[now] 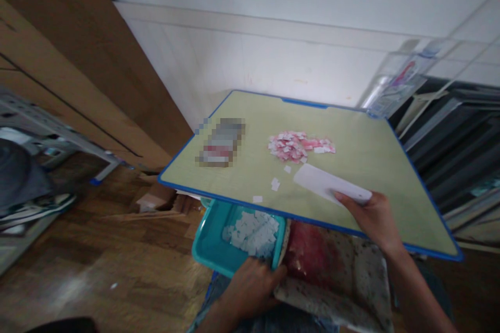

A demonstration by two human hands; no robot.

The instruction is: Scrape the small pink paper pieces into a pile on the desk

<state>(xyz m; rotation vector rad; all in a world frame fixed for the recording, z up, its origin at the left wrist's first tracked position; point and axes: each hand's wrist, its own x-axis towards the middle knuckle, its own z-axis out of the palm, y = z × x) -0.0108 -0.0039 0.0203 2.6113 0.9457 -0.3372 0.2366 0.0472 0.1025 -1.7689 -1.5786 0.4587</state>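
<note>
Closest to me, down at the near edge, the left hand is curled over the near right corner of a teal basin; its fingers look closed on the rim, though I cannot see their tips clearly. The basin sits low at the near side of the board, holding a heap of white scraps. Just right of it, I make out a stained, speckled tray with a red patch, partly under the board's near edge; denim shows below.

On the right, the right hand pinches the right end of a flat white strip, thumb on top and fingers beneath, the grip closed to its thickness. The strip points left and away across the board; I cannot tell whether its far end touches the surface.

Just beyond it, around the middle of the board, lies a pile of pink and white scraps, with a tail trailing right. A few loose pieces lie nearer and left. Farther left I see a pixelated object. A white wall stands behind.
</note>
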